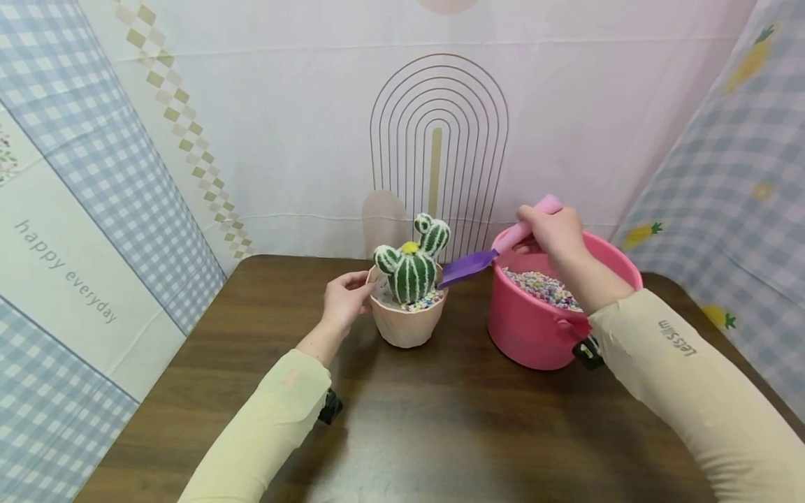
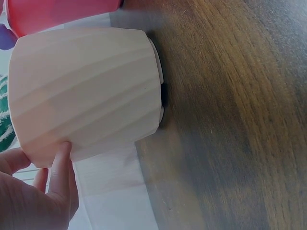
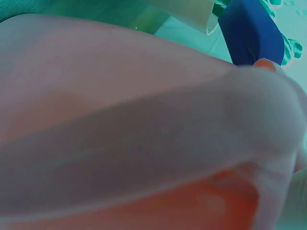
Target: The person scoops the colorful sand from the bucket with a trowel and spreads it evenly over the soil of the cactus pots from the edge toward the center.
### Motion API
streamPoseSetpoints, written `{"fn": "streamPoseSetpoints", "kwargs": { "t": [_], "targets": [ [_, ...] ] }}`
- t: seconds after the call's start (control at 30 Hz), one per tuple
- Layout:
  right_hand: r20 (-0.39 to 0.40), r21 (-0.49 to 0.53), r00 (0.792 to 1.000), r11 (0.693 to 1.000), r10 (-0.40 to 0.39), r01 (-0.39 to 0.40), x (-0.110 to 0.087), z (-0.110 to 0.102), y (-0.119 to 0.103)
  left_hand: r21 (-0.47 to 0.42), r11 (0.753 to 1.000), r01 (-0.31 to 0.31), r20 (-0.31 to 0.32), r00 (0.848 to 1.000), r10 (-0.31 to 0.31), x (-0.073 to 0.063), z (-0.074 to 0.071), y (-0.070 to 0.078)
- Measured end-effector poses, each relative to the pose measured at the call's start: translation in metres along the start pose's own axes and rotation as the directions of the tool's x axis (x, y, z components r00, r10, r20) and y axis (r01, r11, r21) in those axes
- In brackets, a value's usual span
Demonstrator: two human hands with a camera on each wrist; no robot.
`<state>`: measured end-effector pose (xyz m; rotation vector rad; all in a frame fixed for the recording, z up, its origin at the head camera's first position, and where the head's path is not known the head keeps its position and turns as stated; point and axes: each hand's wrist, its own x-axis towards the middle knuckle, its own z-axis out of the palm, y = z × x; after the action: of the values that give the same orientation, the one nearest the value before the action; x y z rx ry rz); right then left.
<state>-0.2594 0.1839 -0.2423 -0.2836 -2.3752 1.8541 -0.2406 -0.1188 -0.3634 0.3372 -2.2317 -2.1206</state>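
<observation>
The trowel (image 1: 468, 267) slants between the bucket (image 1: 534, 342) and the cactus pot (image 1: 405, 325), its purple blade tip at the pot's right rim. I have the fingers of my right hand (image 1: 556, 234) wrapped round its pink handle; my left hand (image 1: 342, 304) has its fingers pinching the pot's left rim. I judge the trowel light, stiff plastic, best gripped mid-handle; a tilt could spill anything on the blade. The pot looks rigid and smooth, perhaps slippery, so I favour rim and wall together. The knitted-looking cactus (image 1: 411, 276) should be soft, and the coloured pebbles (image 1: 542, 288) loose enough to roll. I read "happy everyday" on the hanging cloth (image 1: 66, 272) and what seems "LetsSlim" on the right sleeve (image 1: 679, 370); the left sleeve's (image 1: 277, 412) faint mark I cannot read.
</observation>
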Motion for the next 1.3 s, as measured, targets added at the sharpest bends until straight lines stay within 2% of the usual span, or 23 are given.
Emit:
{"fn": "streamPoseSetpoints", "kwargs": {
  "t": [0.3, 0.57, 0.73, 0.83, 0.93, 1.07, 1.13, 1.3],
  "targets": [
    [0.017, 0.007, 1.0, 1.0, 0.001, -0.001, -0.004, -0.016, 0.0, -0.009, 1.0, 0.003, 0.007, 1.0, -0.003, -0.003, -0.001, 0.001],
    [-0.017, 0.126, 1.0, 0.992, 0.019, -0.017, -0.003, -0.043, -0.001, 0.102, 0.991, -0.091, -0.017, 0.995, 0.093, -0.02, -0.011, 0.009],
    [-0.044, 0.247, 0.998, 0.968, 0.051, -0.039, 0.0, -0.063, 0.0, 0.099, 0.986, -0.134, 0.026, 0.991, 0.132, -0.034, -0.011, 0.018],
    [-0.06, 0.329, 0.996, 0.943, 0.067, -0.044, 0.001, -0.074, 0.001, 0.069, 0.986, -0.152, 0.065, 0.987, 0.147, -0.043, -0.005, 0.026],
    [-0.084, 0.348, 0.991, 0.935, 0.1, -0.065, 0.001, -0.084, 0.002, 0.052, 0.985, -0.167, 0.113, 0.981, 0.16, -0.053, 0.004, 0.035],
    [-0.114, 0.325, 0.987, 0.943, 0.114, -0.071, 0.002, -0.095, 0.005, 0.043, 0.981, -0.19, 0.209, 0.962, 0.177, -0.064, 0.02, 0.047],
    [-0.121, 0.307, 0.986, 0.949, 0.112, -0.07, 0.003, -0.101, 0.007, 0.037, 0.98, -0.195, 0.27, 0.946, 0.178, -0.068, 0.031, 0.054],
    [-0.113, 0.333, 0.986, 0.94, 0.122, -0.079, 0.005, -0.111, 0.011, 0.042, 0.98, -0.196, 0.401, 0.902, 0.163, -0.072, 0.063, 0.062]
  ]
}}
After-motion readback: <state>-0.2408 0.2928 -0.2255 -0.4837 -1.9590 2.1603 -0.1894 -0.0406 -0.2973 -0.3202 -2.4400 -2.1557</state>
